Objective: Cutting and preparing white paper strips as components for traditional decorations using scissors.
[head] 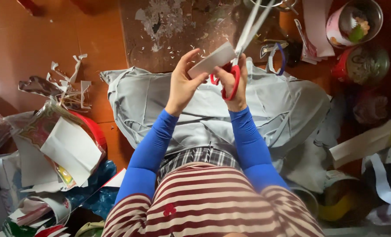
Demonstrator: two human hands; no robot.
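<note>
The left hand (183,83) grips a white rectangular piece of card (213,60), fingers closed on its lower edge. The right hand (235,81) holds red-handled steel scissors (241,41), fingers through the loops, blades open around the card. Both are above a grey cloth (134,101) spread over the lap; paper scraps (66,81) lie left of the cloth

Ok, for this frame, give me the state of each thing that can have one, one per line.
Scissors: blades open, closing on the paper.
White paper piece: held up, between the blades.
Left hand: gripping the paper.
Right hand: fingers through the red handles.
Grey cloth: spread over the lap, creased.
</note>
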